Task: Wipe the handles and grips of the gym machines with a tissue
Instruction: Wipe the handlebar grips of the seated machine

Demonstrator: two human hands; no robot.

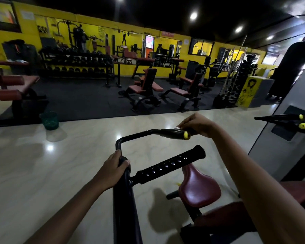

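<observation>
A black machine arm (125, 199) rises in front of me and bends into a thin bar that ends in an upper handle grip (173, 133) with a yellow end cap. My right hand (198, 125) holds a small white tissue (177, 128) against the top of that grip. My left hand (114, 169) grips the top of the thick black arm. A second, ribbed black grip (171, 165) sticks out to the right below the upper one, with no hand on it.
A maroon padded seat (199, 187) sits under the grips, with more maroon padding (296, 191) to its right. Another pair of yellow-capped handles (301, 123) projects from the grey panel at right. A green bin (50, 120) stands on the pale floor at left. Benches and dumbbell racks fill the far side.
</observation>
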